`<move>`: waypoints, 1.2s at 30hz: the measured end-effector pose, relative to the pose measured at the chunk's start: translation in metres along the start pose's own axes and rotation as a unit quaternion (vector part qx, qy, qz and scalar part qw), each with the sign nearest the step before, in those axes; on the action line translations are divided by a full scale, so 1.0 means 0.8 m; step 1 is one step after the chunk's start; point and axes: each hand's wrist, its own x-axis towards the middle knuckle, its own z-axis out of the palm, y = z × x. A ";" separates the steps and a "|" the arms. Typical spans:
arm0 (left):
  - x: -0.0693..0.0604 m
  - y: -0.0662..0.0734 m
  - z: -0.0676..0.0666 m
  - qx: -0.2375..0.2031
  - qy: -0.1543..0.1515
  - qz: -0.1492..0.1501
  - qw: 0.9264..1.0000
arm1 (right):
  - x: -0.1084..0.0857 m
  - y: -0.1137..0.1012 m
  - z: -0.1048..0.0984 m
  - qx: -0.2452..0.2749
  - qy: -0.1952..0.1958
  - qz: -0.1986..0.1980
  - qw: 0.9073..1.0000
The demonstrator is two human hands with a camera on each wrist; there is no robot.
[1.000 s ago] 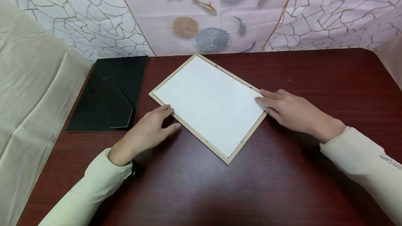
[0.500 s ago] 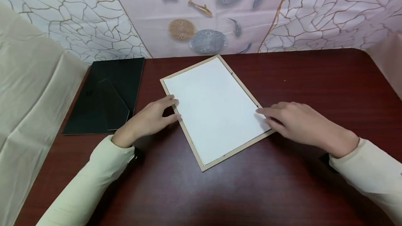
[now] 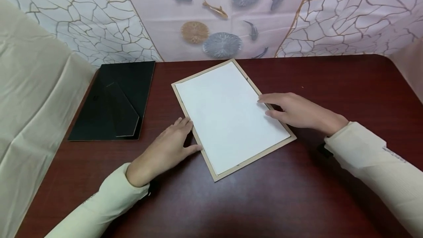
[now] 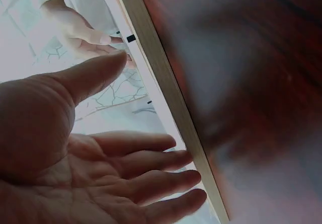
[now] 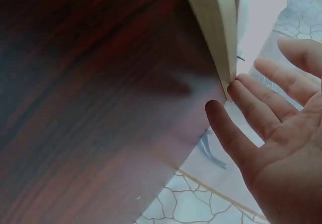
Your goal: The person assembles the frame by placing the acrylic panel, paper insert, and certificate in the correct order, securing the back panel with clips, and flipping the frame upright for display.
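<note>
I see the wooden frame (image 3: 254,157), a white sheet (image 3: 228,116) inside, slanted on the desk (image 3: 347,83) at centre view; the left hand (image 3: 168,150), loosely spread, touches its left edge; the right hand (image 3: 294,110), also spread, is at its right.

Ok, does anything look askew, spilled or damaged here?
Slightly askew: the pale frame sits at an angle, not square to the table. A tiny stray speck lies beyond the right hand. No spill or damage shows.
</note>
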 end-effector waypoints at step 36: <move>0.095 -0.037 -0.044 0.000 -0.099 0.048 0.994 | -0.078 -0.006 0.023 -0.042 -0.035 0.060 0.997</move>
